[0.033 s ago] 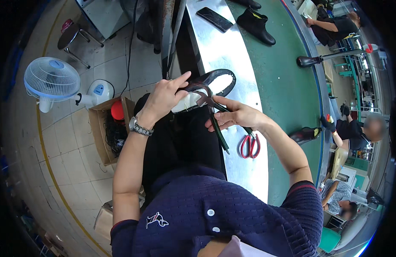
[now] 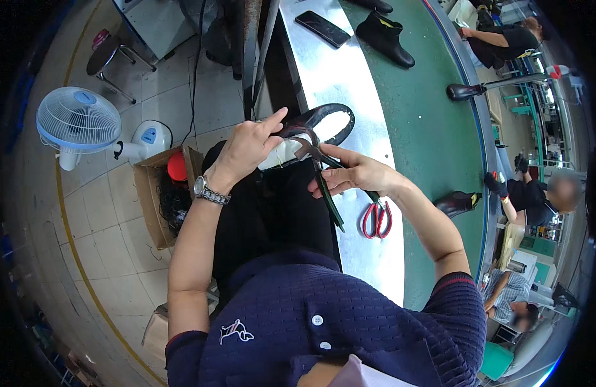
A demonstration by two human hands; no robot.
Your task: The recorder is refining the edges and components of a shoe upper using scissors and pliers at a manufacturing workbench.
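Observation:
A dark shoe upper [image 2: 340, 137] with a white underside lies bottom up over my lap, its toe reaching over the metal bench edge. My left hand [image 2: 246, 149] is closed on its left part, index finger stretched out. My right hand [image 2: 357, 175] has its fingers round the dark green handles of a pair of lasting pincers [image 2: 329, 205]. The handles are spread apart. The brown pincer head lies against the shoe near my left fingertips; whether the jaws grip the edge I cannot tell. Just right of the pincers, red-handled scissors [image 2: 377, 220] rest on the bench.
A metal bench [image 2: 369, 264] runs beside a green conveyor belt [image 2: 433, 148] carrying a black ankle boot [image 2: 387, 40] and a dark boot [image 2: 458, 204]. A phone [image 2: 322, 29] lies on the bench. Left are a fan [image 2: 78, 119] and a cardboard box [image 2: 146, 206]. Several people work beyond the belt.
My hands, the shoe and the pincers stay in place. Across the belt, a co-worker's gloved hand has shifted slightly, away from the dark boot.

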